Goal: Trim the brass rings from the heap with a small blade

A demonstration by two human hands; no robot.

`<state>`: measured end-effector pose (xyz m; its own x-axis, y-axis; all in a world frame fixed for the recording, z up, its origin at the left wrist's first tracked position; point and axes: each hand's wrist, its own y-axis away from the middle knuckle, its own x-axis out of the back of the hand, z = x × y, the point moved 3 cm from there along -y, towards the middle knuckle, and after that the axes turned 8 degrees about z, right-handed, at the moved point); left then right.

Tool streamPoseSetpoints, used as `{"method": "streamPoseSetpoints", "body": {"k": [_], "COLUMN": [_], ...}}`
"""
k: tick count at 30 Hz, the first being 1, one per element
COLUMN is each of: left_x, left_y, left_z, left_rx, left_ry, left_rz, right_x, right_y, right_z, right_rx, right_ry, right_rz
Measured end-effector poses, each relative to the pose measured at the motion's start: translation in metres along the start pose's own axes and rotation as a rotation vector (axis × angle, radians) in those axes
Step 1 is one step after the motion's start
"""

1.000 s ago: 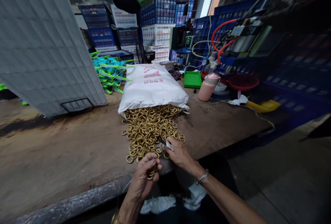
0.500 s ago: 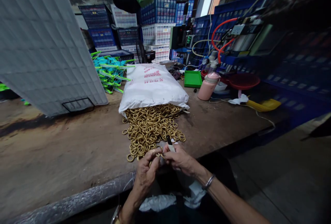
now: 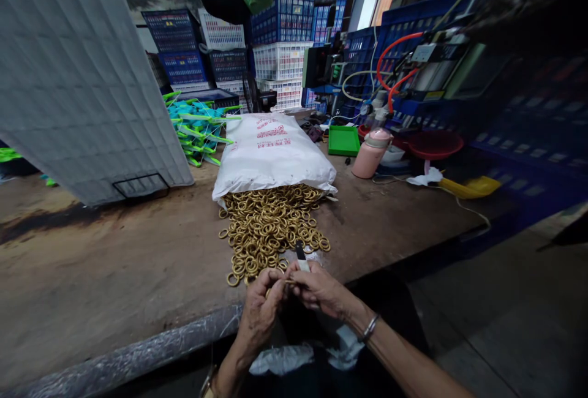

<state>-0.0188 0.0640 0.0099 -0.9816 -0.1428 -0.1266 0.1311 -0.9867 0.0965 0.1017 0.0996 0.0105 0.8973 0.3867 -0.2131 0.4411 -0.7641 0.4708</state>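
At the near edge of a brown table (image 3: 138,275), a worker's L hand (image 3: 258,309) pinches a gold-coloured ring (image 3: 290,281); from here I can't tell what else its palm has. R hand (image 3: 324,289), curled round a black-and-white tool (image 3: 303,263), meets it at the ring. Just beyond, loose rings (image 3: 271,229) lie heaped at the mouth of a white bag (image 3: 275,162) w/ red print, btwn grey panel (image 3: 87,86) & pink bottle (image 3: 370,156).

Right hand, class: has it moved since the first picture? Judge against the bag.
Yes: the right hand has moved away from the fixed white bag, toward the left hand.
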Motion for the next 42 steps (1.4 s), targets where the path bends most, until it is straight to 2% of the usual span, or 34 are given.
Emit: {"method": "streamPoseSetpoints", "body": {"k": [2, 7, 10, 16, 19, 22, 26, 30, 34, 36, 39, 42], "left_x": [0.0, -0.001, -0.001, -0.003, -0.003, -0.003, -0.004, -0.004, -0.003, -0.003, -0.003, -0.003], "left_y": [-0.001, -0.001, -0.001, 0.002, 0.004, 0.005, 0.004, 0.003, 0.009, 0.015, 0.023, 0.022], "left_z": [0.001, 0.001, -0.002, -0.008, -0.009, -0.012, -0.014, -0.008, -0.002, 0.001, 0.004, 0.005], "left_rx": [0.006, 0.021, 0.063, 0.164, 0.176, 0.193, 0.244, 0.189, 0.162, 0.185, 0.255, 0.302], "left_ry": [0.012, -0.014, -0.002, 0.105, 0.143, 0.131, 0.133, 0.091, 0.049, 0.086, 0.224, 0.361], "left_rz": [0.035, 0.112, 0.094, -0.048, -0.034, 0.01, 0.054, 0.082, 0.067, 0.026, -0.032, -0.003], "right_x": [0.001, 0.001, -0.001, -0.002, 0.001, 0.005, 0.002, -0.002, 0.0, 0.009, 0.03, 0.043], "right_y": [-0.003, -0.006, -0.007, -0.008, -0.009, -0.007, -0.002, 0.0, -0.001, -0.003, -0.008, -0.009], "right_z": [0.001, -0.005, -0.007, -0.009, -0.007, -0.005, 0.001, 0.006, 0.002, -0.003, -0.008, -0.006], "right_rx": [0.07, 0.359, 0.366, 0.391, 0.401, 0.49, 0.615, 0.61, 0.554, 0.518, 0.474, 0.496], "right_ry": [0.071, 0.347, 0.382, 0.392, 0.412, 0.634, 0.999, 1.218, 1.311, 1.317, 1.298, 1.231], "right_rz": [0.065, 0.214, 0.241, 0.222, 0.217, 0.314, 0.255, 0.264, 0.283, 0.34, 0.506, 0.561]}}
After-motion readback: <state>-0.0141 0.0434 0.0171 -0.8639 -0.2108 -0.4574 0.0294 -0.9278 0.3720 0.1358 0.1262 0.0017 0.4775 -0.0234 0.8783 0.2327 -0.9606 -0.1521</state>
